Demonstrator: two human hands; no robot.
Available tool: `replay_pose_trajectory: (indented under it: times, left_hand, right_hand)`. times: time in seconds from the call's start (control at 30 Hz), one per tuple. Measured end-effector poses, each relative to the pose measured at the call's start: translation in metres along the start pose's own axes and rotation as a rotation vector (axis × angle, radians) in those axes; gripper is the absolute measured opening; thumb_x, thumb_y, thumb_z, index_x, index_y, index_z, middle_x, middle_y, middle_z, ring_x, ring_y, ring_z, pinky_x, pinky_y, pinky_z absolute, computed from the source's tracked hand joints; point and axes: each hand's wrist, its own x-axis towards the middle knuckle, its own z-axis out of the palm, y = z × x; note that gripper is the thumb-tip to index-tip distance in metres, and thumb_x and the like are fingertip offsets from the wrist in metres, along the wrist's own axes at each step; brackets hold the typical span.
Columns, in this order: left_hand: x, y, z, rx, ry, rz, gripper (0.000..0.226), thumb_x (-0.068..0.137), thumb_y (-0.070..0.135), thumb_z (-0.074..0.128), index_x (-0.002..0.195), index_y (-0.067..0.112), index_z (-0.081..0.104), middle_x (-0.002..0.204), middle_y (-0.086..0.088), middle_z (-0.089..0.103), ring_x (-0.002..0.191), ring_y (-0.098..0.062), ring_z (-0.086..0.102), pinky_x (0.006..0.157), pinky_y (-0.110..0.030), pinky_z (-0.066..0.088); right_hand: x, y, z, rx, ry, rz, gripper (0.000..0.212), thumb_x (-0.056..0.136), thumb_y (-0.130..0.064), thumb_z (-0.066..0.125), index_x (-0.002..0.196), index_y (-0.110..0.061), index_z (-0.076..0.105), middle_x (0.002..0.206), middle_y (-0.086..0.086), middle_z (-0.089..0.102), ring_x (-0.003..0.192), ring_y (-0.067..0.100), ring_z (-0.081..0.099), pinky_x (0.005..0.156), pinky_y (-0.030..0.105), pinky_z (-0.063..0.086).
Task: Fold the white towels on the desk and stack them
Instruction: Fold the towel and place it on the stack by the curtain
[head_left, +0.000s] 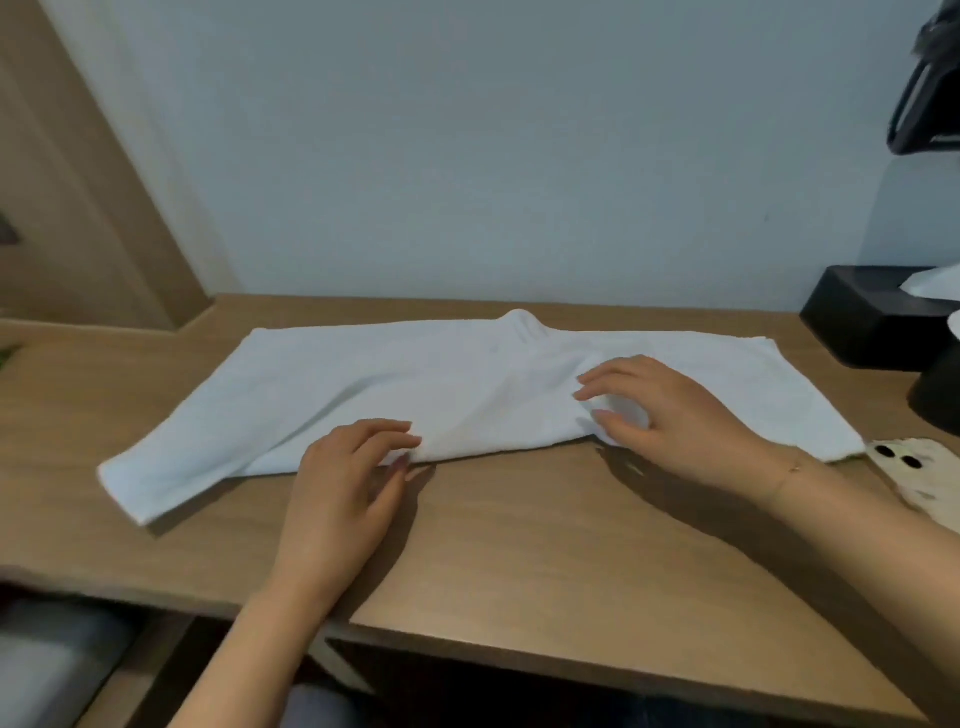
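Left hand (345, 480), right hand (675, 415) pinching towel (395, 374)

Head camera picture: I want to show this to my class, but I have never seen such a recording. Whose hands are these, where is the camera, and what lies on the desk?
No machine here: a person wears a camera on the head, looking down at their own two bare hands. A long white towel lies across the wooden desk. The left hand pinches the towel's near edge; the right hand grips a bunched part of it. At the right sit a black tissue box and a phone lying camera side up.
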Motion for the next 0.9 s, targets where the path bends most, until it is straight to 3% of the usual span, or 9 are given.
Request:
replay_pose_trajectory:
  times: [0.1, 0.27, 0.43, 0.57, 0.7, 0.8, 0.9]
  left_hand:
    - [-0.023, -0.030, -0.039, -0.009, 0.085, -0.064, 0.024, 0.087, 0.009, 0.070, 0.106, 0.024, 0.071, 0.116, 0.014, 0.064, 0.111, -0.008, 0.058, 0.093, -0.034, 0.045]
    - [-0.053, -0.086, -0.098, 0.023, 0.234, -0.184, 0.025, 0.089, 0.005, 0.066, 0.107, 0.022, 0.069, 0.114, 0.012, 0.064, 0.109, -0.008, 0.056, 0.091, -0.028, 0.042]
    - [-0.067, -0.149, -0.131, 0.002, 0.194, -0.395, 0.023, 0.093, 0.020, 0.061, 0.113, 0.032, 0.063, 0.112, 0.018, 0.058, 0.108, -0.006, 0.053, 0.091, -0.029, 0.042]
    - [-0.062, -0.182, -0.136, -0.127, 0.132, -0.489, 0.026, 0.094, 0.016, 0.060, 0.110, 0.037, 0.061, 0.110, 0.022, 0.054, 0.107, -0.003, 0.055, 0.091, -0.026, 0.045]
    - [-0.051, -0.201, -0.132, -0.239, 0.026, -0.548, 0.040, 0.091, 0.003, 0.059, 0.114, 0.035, 0.058, 0.121, 0.012, 0.056, 0.115, -0.006, 0.055, 0.102, -0.030, 0.046]
    - [-0.041, -0.212, -0.132, -0.268, -0.090, -0.493, 0.051, 0.085, -0.003, 0.058, 0.120, 0.035, 0.057, 0.127, 0.013, 0.054, 0.123, -0.008, 0.049, 0.110, -0.038, 0.039]
    - [-0.028, -0.219, -0.132, -0.417, -0.123, -0.434, 0.036, 0.089, 0.009, 0.067, 0.118, 0.031, 0.064, 0.127, 0.013, 0.058, 0.123, -0.007, 0.052, 0.111, -0.039, 0.039]
  right_hand:
    - [0.035, -0.060, 0.020, 0.042, -0.052, -0.186, 0.022, 0.096, -0.033, 0.055, 0.114, -0.030, 0.066, 0.121, -0.017, 0.060, 0.112, -0.002, 0.048, 0.090, 0.006, 0.034]
    - [0.093, -0.147, 0.066, 0.030, -0.125, -0.414, 0.024, 0.095, -0.030, 0.055, 0.117, -0.025, 0.064, 0.123, -0.010, 0.059, 0.112, 0.010, 0.051, 0.091, 0.030, 0.043]
    - [0.130, -0.217, 0.122, 0.030, -0.168, -0.571, 0.040, 0.094, -0.034, 0.057, 0.133, -0.024, 0.055, 0.137, -0.005, 0.052, 0.122, 0.013, 0.046, 0.097, 0.027, 0.041]
    - [0.154, -0.247, 0.161, -0.130, -0.164, -0.652, 0.046, 0.093, -0.033, 0.056, 0.138, -0.022, 0.049, 0.141, 0.000, 0.048, 0.124, 0.017, 0.044, 0.099, 0.034, 0.041]
    - [0.165, -0.257, 0.179, -0.139, -0.061, -0.689, 0.026, 0.094, -0.020, 0.056, 0.118, -0.016, 0.065, 0.117, 0.004, 0.066, 0.101, 0.024, 0.060, 0.082, 0.038, 0.050]
    - [0.169, -0.258, 0.169, 0.028, 0.098, -0.647, 0.019, 0.095, -0.021, 0.056, 0.102, -0.013, 0.072, 0.095, 0.004, 0.073, 0.082, 0.023, 0.066, 0.068, 0.040, 0.052]
    - [0.185, -0.261, 0.140, 0.287, 0.022, -0.514, 0.027, 0.100, -0.029, 0.050, 0.075, -0.036, 0.053, 0.066, -0.016, 0.055, 0.063, 0.005, 0.050, 0.060, 0.021, 0.038]
